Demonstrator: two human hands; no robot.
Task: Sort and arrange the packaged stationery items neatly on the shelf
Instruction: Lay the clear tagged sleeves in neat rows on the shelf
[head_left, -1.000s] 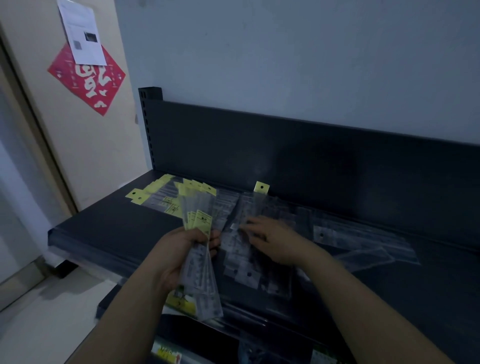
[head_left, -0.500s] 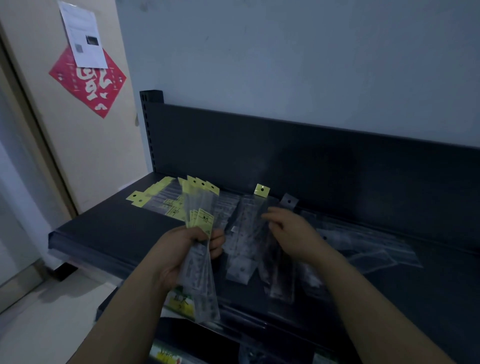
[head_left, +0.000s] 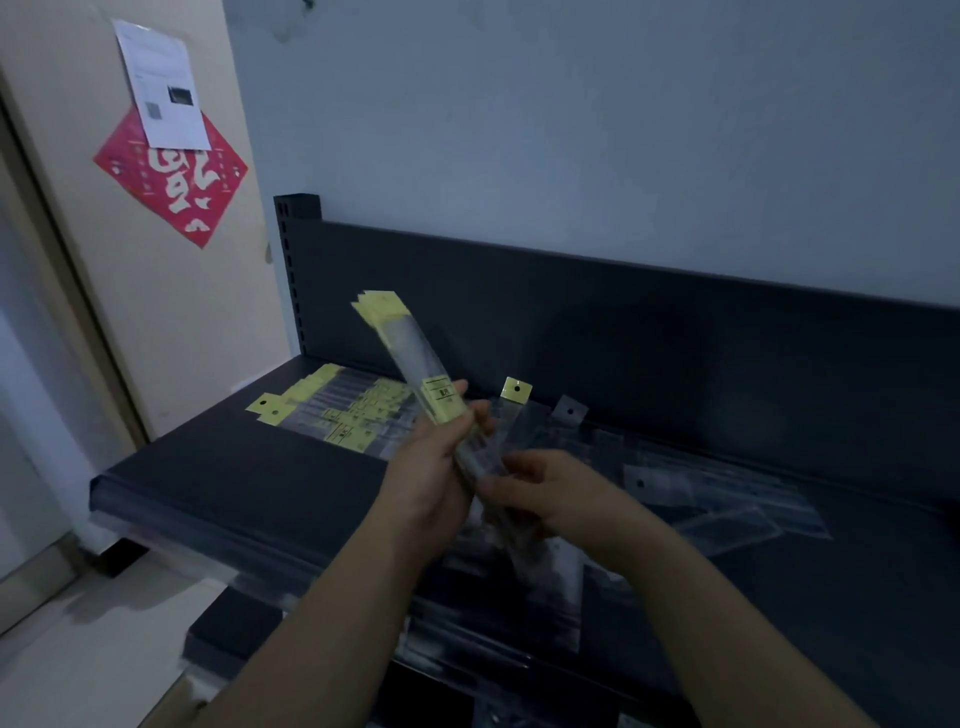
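Glossy plastic packets (head_left: 414, 351), yellow-tabbed, left hand (head_left: 431, 486) gripping, right hand (head_left: 551, 493) pinching

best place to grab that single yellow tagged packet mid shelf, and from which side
Pinch the single packet by its yellow tag end, flat faces between thumb and finger, coming from above and in front. That end seems raised off the shelf; the rest lies flat among clear packets. The right hand would first have to release the held bundle.
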